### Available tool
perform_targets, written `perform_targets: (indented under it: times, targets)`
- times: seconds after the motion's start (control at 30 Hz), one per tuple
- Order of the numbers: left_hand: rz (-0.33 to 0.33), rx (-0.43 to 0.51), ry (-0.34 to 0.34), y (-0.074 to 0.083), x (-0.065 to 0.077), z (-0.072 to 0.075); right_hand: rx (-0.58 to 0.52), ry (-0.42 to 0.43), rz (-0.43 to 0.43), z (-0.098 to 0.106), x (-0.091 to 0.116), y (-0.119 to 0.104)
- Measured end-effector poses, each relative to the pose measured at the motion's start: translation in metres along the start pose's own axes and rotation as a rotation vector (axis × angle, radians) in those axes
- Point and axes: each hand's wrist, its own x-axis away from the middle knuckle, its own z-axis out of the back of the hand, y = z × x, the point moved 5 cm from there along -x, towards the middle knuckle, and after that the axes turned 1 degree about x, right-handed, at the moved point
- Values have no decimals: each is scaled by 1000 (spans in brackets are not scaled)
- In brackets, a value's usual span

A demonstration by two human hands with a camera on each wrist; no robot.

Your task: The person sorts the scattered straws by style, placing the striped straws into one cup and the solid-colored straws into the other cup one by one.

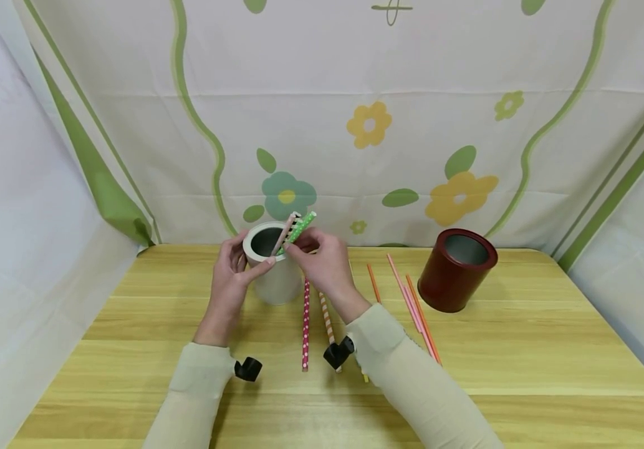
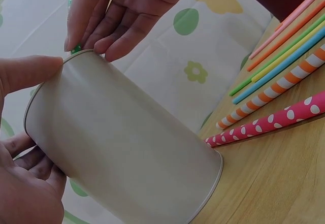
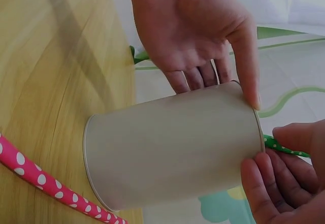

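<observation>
A white can (image 1: 278, 288) stands on the table, with my left hand (image 1: 227, 288) gripping its side, thumb at the rim and fingers around the far wall. Out of its mouth lean a green straw with white dots (image 1: 306, 226), a pale pink straw (image 1: 282, 237) and a black-and-white striped one, partly hidden. My right hand (image 1: 326, 262) pinches the green straw between thumb and fingers at the rim. In the right wrist view, the green straw (image 3: 284, 147) emerges between the right thumb and fingers. The straws' lower ends are hidden inside the can.
A dark red can (image 1: 451, 280) stands at the right. Between the cans lie a pink dotted straw (image 1: 306, 330), an orange-and-white striped straw (image 1: 327, 318) and several thin plain straws, including an orange one (image 1: 374, 282). A flowered cloth (image 1: 310, 137) hangs behind the table.
</observation>
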Motion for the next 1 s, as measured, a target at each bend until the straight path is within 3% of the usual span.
perform_targets:
  times: [0.57, 1.0]
  targets:
    - [3, -10, -2, -1, 0, 1, -8, -1, 16, -3, 1, 2]
    - [10, -33, -5, -2, -2, 1, -118, 15, -7, 7, 13, 9]
